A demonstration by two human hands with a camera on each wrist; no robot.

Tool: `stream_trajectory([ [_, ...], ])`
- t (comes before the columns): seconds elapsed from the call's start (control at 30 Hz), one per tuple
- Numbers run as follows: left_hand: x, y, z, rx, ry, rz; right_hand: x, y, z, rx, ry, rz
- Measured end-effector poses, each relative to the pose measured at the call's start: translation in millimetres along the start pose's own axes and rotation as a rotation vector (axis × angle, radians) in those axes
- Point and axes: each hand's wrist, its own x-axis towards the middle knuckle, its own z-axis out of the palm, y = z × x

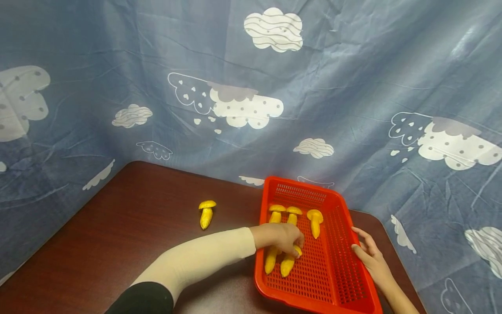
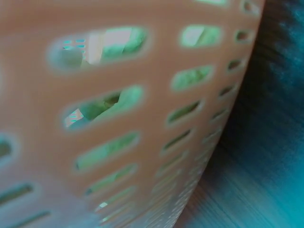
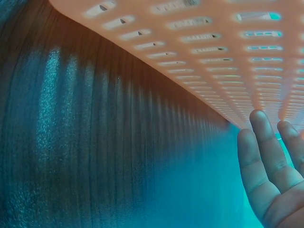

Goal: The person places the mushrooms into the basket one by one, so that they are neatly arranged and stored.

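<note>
A red plastic basket (image 1: 313,283) with slotted walls holds several yellow toy mushrooms, among them a mushroom (image 1: 315,222) on the right of its floor. My left hand (image 1: 280,237) reaches in over the basket's left rim. Its curled fingers pinch the cap end of a mushroom (image 1: 288,266) low on the basket floor, partly covering the ones around it. At the right rim my right hand (image 1: 372,261) grips the basket, thumb on the rim; in the right wrist view some fingers (image 3: 263,137) lie near the slotted wall. The left wrist view shows mostly basket wall (image 2: 156,118).
One more yellow mushroom (image 1: 205,214) lies on the dark brown table (image 1: 157,209), left of the basket. A blue cloth with white clouds (image 1: 251,144) hangs behind the table and along its sides.
</note>
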Motion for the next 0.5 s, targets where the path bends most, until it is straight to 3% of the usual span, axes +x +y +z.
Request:
stream_trajectory([
  [0.17, 0.3, -0.2, -1.7, 0.037, 0.030, 0.029, -0.4, -0.3, -0.1, -0.007, 0.006, 0.026],
  [0.37, -3.9, -0.7, -6.6, 0.087, 0.148, 0.127, -0.7, -0.1, -0.8, -0.002, 0.007, 0.042],
  [0.5, -10.2, -1.6, -12.5, 0.052, 0.217, 0.188, -0.8, -2.3, -0.1, -0.022, 0.023, 0.040],
])
